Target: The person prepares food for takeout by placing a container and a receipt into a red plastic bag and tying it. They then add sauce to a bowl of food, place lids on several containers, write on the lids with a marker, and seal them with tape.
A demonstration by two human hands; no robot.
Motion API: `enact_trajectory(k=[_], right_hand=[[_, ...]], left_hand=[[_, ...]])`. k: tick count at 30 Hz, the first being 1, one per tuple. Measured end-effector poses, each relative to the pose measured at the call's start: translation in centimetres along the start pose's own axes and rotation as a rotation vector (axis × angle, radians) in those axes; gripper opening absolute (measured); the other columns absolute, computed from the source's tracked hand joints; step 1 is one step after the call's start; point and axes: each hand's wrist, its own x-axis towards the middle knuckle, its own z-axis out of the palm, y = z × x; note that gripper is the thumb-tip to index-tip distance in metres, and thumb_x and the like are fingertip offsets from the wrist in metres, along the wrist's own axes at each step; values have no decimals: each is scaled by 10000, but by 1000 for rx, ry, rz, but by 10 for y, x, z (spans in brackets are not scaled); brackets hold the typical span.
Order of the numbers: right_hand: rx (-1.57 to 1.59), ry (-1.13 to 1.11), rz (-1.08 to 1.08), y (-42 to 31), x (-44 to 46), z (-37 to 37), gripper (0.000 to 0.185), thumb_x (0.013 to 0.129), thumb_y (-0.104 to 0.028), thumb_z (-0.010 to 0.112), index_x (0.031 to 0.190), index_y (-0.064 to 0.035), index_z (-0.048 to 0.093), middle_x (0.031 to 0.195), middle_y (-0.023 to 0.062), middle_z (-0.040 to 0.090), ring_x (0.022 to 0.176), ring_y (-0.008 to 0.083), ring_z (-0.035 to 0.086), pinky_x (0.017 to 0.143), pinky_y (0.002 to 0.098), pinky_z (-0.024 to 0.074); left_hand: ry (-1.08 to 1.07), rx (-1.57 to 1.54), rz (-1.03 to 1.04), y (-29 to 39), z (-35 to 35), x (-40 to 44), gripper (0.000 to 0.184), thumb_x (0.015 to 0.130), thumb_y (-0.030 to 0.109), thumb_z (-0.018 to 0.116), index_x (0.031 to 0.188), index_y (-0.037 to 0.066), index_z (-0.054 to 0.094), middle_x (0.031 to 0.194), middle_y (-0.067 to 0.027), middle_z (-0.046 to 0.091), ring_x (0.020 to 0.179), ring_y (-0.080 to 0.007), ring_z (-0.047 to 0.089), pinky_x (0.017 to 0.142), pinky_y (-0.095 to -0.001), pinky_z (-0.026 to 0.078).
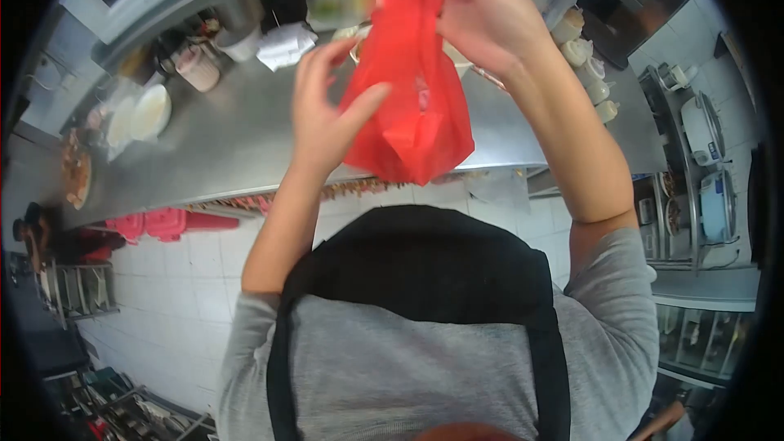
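A red fabric-like bag (412,86) is upright at the front edge of the steel counter, its top pressed narrow and its lower part bulging. My right hand (486,20) is at the top of the bag, with fingers against its upper right edge; part of the grip is hidden and blurred. On the bag's left side is my left hand (322,118), fingers apart and curved, the thumb reaching across the red surface. What the bag contains is hidden.
The steel counter (245,131) bears white plates (149,114), a pinkish cup (198,69), a white packet (286,46) and squeeze bottles (600,91) at right. Red containers (166,223) stand below left. Shelves hold a blue-white appliance (714,204). Another person (34,229) is far left.
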Motion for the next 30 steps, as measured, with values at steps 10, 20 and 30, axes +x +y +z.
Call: enact_trajectory(k=[10, 20, 30], right_hand=[[-380, 419, -198, 21, -133, -56, 408, 934, -68, 432, 1334, 4, 390, 1224, 243, 558, 903, 263, 664, 775, 332, 528], [-354, 470, -156, 32, -184, -54, 504, 911, -60, 460, 1390, -4, 311, 1335, 256, 466, 683, 155, 612, 655, 275, 506], [-399, 525, -122, 47, -187, -51, 487, 864, -56, 544, 1331, -25, 411, 1255, 161, 561, 615, 71, 537, 607, 205, 471]], left_hand=[[-90, -612, -330, -14, 25, -35, 58, 870, 52, 630, 898, 32, 583, 927, -20, 613, 854, -105, 555, 802, -268, 437], [-256, -667, -330, 0, -12, -68, 177, 868, 44, 619, 1034, 6, 568, 1019, -45, 595, 952, -132, 540, 883, -298, 398], [-374, -702, -280, -2, -21, -74, 223, 819, -2, 637, 1035, 15, 586, 980, -43, 594, 902, -123, 533, 841, -287, 403]])
